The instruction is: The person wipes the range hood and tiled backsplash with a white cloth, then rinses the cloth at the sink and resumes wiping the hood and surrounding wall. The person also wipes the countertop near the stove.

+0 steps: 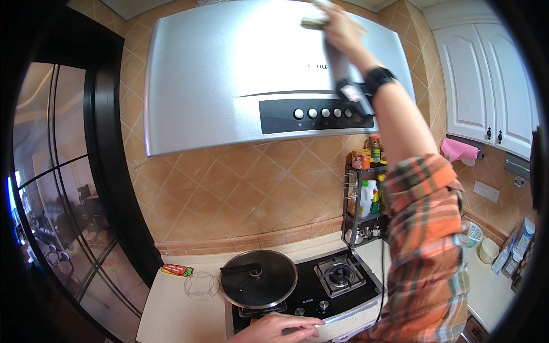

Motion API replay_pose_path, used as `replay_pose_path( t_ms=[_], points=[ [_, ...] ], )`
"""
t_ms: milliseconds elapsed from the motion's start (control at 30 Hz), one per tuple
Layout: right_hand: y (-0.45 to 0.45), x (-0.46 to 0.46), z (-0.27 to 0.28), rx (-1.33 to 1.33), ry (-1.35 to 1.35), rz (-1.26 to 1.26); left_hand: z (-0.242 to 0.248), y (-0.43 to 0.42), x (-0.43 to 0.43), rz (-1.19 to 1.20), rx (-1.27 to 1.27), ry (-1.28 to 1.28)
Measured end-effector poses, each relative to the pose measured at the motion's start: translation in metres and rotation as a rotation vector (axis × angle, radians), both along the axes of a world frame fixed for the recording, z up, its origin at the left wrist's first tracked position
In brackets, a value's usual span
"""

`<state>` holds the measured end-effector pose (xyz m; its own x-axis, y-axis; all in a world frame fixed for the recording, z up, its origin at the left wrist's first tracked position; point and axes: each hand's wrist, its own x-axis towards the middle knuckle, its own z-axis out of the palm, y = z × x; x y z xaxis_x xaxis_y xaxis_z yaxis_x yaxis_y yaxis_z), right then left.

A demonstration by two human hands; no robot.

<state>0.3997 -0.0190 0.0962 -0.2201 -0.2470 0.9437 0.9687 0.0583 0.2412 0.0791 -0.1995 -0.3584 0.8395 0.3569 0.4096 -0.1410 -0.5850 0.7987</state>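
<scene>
My right hand (pixel 343 32) is raised high, pressing a pale folded cloth (pixel 315 22) against the upper right front of a silver range hood (pixel 206 77). The hand and cloth are blurred. A black band is on the wrist, and a dark device hangs beside it in front of the hood's button panel (pixel 279 118). Low in the view, my left hand (pixel 279 328) has nothing in it, its fingers apart, at the front edge of the black gas hob (pixel 309 296). Just behind it, a wok with a glass lid (pixel 259 278) sits on the left burner.
A wire rack (pixel 201 286) and a carrot-shaped mat (pixel 176 269) lie left of the wok. A metal shelf (pixel 352 210) with jars and bottles stands behind the hob's right side. White wall cabinets (pixel 467 81) hang at right; a black-framed glass door (pixel 103 171) is at left.
</scene>
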Motion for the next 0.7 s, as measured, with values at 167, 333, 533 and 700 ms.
replay_pose_path(
  t_ms=[167,333,533,700],
  points=[
    [-0.04,0.159,-0.079,-0.095,0.369,-0.006,0.002,0.011,0.003,-0.049,-0.065,0.083],
    [-0.047,0.112,-0.153,-0.009,0.234,0.116,0.003,0.02,0.01,-0.112,-0.049,0.148],
    [-0.053,-0.057,-0.178,-0.174,-0.272,0.183,-0.002,0.029,0.006,-0.231,-0.038,0.158],
    [-0.024,-0.184,-0.128,-0.127,-0.51,0.26,-0.009,0.031,-0.042,-0.215,0.066,0.082]
  ],
)
